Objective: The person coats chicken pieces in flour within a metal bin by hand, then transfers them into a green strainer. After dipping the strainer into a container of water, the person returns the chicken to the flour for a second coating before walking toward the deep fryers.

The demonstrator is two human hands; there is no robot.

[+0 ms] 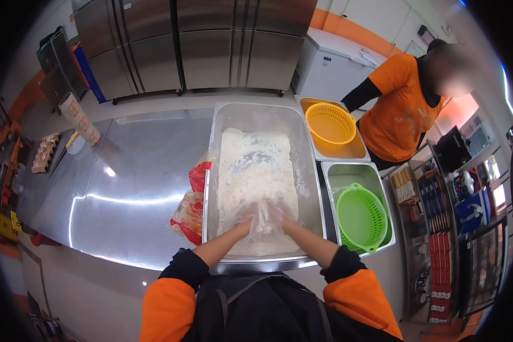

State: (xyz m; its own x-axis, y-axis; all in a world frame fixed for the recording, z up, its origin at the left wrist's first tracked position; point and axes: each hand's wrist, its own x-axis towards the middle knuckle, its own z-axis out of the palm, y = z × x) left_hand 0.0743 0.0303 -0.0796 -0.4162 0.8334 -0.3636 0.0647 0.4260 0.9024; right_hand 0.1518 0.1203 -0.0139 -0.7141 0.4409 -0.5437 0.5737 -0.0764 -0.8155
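A large metal tray (310, 188) holds a bed of white flour (256, 165). Over its near part my left hand (246, 215) and my right hand (277, 215) are close together, both in clear plastic gloves and touching the flour. The gloves and a flour-coloured blur hide the fingers, so what they may hold cannot be made out. A red and clear plastic bag (189, 214) lies against the tray's left side.
Right of the tray, a yellow basket (330, 125) and a green basket (361, 218) sit in smaller metal pans. A person in orange (402, 108) stands at the back right. On the steel table (137, 182) are a paper roll (80, 118) and egg cartons (44, 153).
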